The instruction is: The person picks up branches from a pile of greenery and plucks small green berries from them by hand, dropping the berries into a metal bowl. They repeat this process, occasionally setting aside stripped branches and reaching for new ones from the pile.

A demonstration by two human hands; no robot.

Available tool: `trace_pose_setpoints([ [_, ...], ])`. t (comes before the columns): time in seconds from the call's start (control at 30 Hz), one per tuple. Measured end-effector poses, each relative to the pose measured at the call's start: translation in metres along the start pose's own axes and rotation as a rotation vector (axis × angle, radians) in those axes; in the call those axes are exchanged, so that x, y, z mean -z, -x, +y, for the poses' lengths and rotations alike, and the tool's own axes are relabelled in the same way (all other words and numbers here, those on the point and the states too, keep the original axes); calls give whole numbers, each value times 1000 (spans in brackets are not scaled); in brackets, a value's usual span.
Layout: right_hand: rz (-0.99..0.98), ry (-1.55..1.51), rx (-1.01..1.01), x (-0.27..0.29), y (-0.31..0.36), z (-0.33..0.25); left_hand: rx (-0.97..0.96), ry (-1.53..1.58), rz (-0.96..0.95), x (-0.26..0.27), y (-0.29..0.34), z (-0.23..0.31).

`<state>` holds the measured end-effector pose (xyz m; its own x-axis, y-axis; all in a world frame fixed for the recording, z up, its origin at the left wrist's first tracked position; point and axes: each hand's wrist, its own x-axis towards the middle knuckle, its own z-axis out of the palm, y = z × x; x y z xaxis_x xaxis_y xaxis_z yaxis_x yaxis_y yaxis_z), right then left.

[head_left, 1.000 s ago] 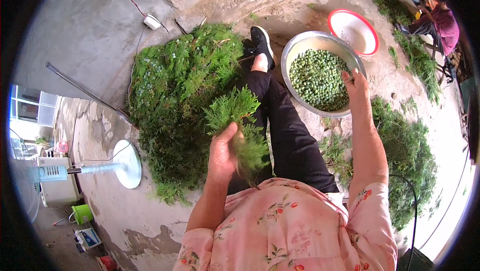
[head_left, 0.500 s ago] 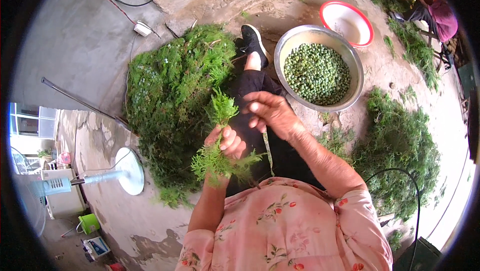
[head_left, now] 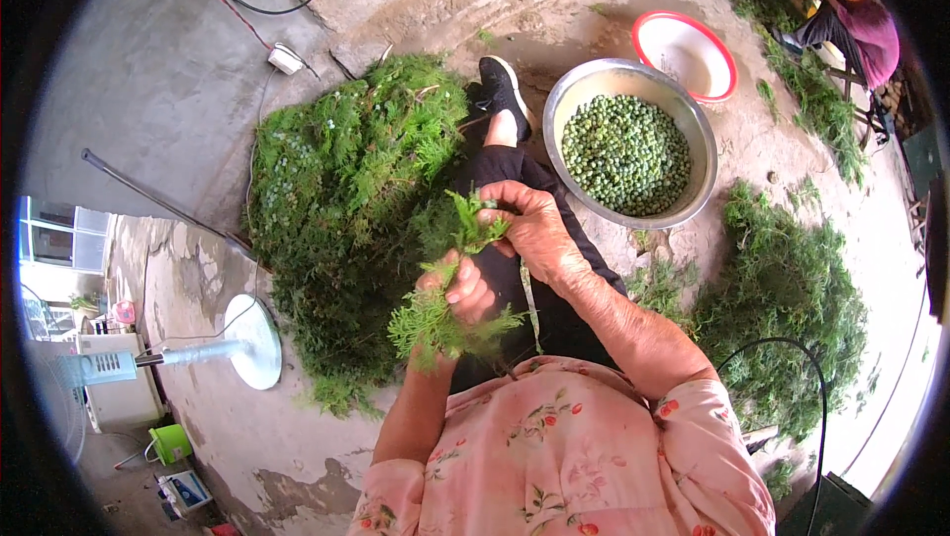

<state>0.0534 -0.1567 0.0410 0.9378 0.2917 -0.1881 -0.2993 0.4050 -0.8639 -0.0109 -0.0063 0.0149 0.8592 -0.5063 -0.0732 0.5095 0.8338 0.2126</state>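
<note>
A green evergreen sprig (head_left: 431,324) with flat, feathery leaves is in my left hand (head_left: 467,291), whose fingers are closed round its stem. My right hand (head_left: 537,231) pinches the sprig's upper tip between thumb and fingers. Whether a berry is between those fingertips is too small to tell. Beyond and to the left of my hands lies a big heap of cut evergreen branches (head_left: 346,170), some bearing pale berries. A wide metal basin (head_left: 706,165) at the right holds many small round green berries (head_left: 623,152).
Behind the basin sits a red-rimmed white basin (head_left: 734,61). More cut branches (head_left: 782,308) lie at the right, near a black cable (head_left: 823,407). A fan (head_left: 259,343) stands at the left by a metal pole (head_left: 163,197). Another person (head_left: 871,41) sits at the far right.
My right hand has come left and closed on the sprig's tip; before, it was apart from it. The sprig's top has tilted right. My left hand has shifted slightly right and down.
</note>
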Motion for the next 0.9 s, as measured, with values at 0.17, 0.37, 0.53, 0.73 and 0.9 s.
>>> trace_pose_setpoints([
  [0.17,379,599,677,36,-20,23,31,-21,61,-14,-13,-8],
  [0.37,511,962,445,121,-28,-47,-23,-100,89,7,1,1],
  [0.53,608,955,286,198,-45,-55,-50,-96,233,3,-4,-6],
  [0.73,696,1070,646,245,-44,-66,-162,-327,668,-18,-8,-14],
  [0.9,766,762,352,229,-22,-82,-221,-315,774,-13,-3,-17],
])
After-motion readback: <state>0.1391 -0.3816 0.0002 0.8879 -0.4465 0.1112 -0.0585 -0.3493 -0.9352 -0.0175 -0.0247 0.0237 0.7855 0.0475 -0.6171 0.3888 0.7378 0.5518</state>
